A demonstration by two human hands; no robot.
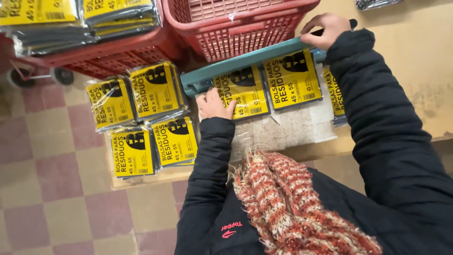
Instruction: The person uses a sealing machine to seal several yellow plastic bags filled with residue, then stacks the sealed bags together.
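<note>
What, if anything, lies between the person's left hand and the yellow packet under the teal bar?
Nothing visible does. The left hand already rests on the near left edge of the yellow packet, whose far end sits under the teal bar that the right hand presses down.

Black padded jacket (396, 141), long sleeves reaching wrists, quilted seams across arms. Small red logo print on chest. Chunky knitted scarf (292, 203), red and cream, frayed fringe at end. Both hands bare, no gloves.

Single head view, looking steeply down, close over worktable (424, 94)
</note>
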